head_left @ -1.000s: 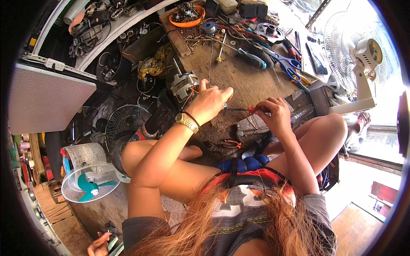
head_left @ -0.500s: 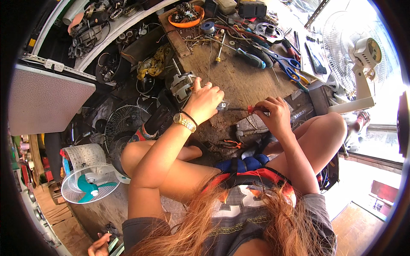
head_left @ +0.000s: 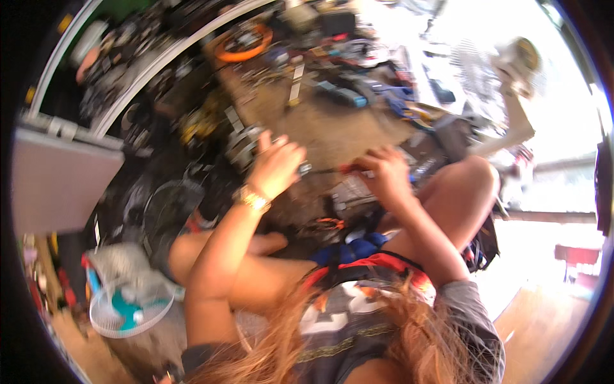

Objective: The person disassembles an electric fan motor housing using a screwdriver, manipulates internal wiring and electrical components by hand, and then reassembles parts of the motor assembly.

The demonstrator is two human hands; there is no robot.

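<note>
The picture is smeared by motion. My left hand [head_left: 274,163] has its fingers curled round a small pale metal piece [head_left: 304,168], partly hidden by them, beside a silver motor [head_left: 240,146] with a shaft sticking up. My right hand [head_left: 388,174] is closed on a red-handled screwdriver [head_left: 351,169], whose thin dark shank points left at that piece; whether the tip touches it is too blurred to tell. Both hands are over the front of a worn wooden board [head_left: 326,128], between my bent knees.
An orange bowl [head_left: 240,52], scissors [head_left: 400,99] and scattered tools lie at the back. A white fan [head_left: 515,67] stands right; a teal-bladed fan [head_left: 128,313] and a grey panel [head_left: 61,185] are left. Orange pliers [head_left: 323,225] lie below my hands. Someone's fingers [head_left: 165,377] show at bottom left.
The view has swung and blurred, so most surroundings now appear further left. My hands keep their grips and their places relative to each other, with the screwdriver still pointing left.
</note>
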